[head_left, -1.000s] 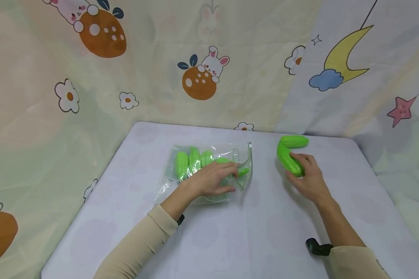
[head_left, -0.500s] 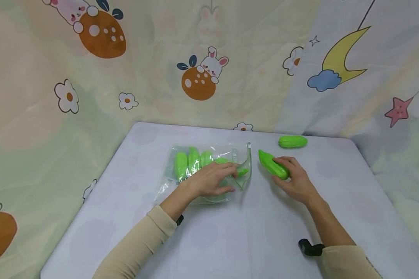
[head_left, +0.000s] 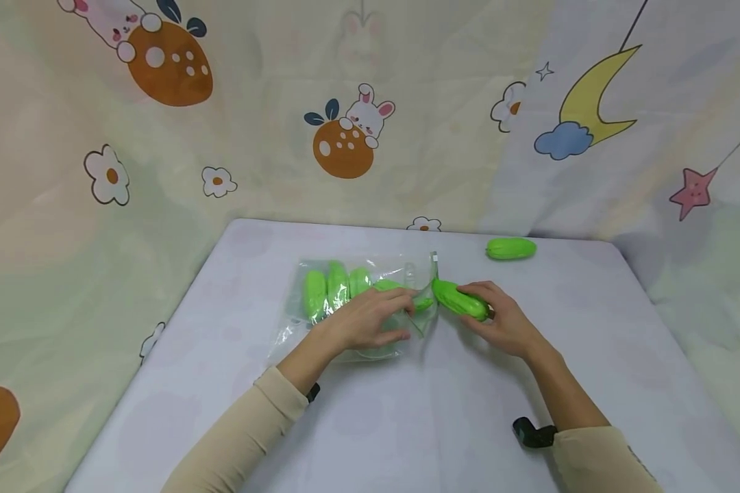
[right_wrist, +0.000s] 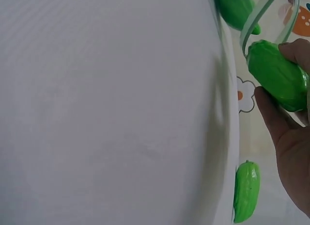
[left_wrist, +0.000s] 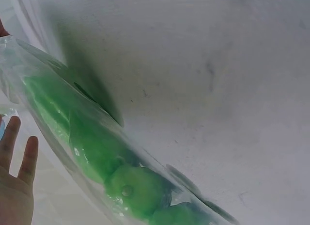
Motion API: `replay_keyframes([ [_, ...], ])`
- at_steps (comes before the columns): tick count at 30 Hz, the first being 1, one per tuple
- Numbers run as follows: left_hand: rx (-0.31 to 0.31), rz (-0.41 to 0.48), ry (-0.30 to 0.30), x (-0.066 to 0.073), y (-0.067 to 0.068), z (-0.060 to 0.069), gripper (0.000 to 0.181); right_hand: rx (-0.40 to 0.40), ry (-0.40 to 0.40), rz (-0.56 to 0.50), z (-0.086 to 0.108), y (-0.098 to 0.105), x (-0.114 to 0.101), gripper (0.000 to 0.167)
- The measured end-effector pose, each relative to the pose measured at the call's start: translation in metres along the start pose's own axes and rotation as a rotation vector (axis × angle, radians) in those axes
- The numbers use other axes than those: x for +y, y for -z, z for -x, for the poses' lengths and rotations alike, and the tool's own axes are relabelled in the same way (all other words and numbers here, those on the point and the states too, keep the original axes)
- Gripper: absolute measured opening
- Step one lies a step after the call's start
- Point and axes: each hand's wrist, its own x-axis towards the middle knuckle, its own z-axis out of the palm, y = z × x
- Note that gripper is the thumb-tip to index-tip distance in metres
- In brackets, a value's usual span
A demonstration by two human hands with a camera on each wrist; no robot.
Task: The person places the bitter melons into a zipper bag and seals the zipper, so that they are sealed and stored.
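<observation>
A clear zip bag (head_left: 291, 337) lies on the table with several lumpy green cucumbers (head_left: 338, 284) inside. My left hand (head_left: 370, 318) lies across it, fingertips curled at the bag's edge; in the left wrist view, two fingers (left_wrist: 30, 159) stand apart beside the bag (left_wrist: 53, 65). Between thumb and fingers my right hand (head_left: 502, 325) grips another cucumber (head_left: 458, 300), its pointed end at the bag's mouth. The right wrist view shows this held cucumber (right_wrist: 276, 74) by the bag's open rim (right_wrist: 259, 16). Whether it touches the rim I cannot tell.
One loose cucumber (head_left: 510, 248) lies near the back edge of the white table (head_left: 358, 438), right of the bag. A patterned cloth (head_left: 253, 116) hangs behind the table.
My right hand has carried the cucumber leftward from beside the loose one to the bag's mouth. My left hand keeps its place on the bag. The head view has shifted slightly.
</observation>
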Motion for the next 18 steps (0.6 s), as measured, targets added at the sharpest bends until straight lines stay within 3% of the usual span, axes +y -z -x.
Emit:
replay_keyframes([
  [10, -0.006, -0.003, -0.001, 0.001, 0.0, -0.001, 0.035, -0.074, -0.027, -0.025, -0.01, -0.002, -0.006, 0.049],
  [18, -0.002, -0.012, -0.017, 0.001, 0.0, -0.003, 0.034, -0.002, -0.055, -0.066, -0.012, -0.013, -0.004, 0.05],
])
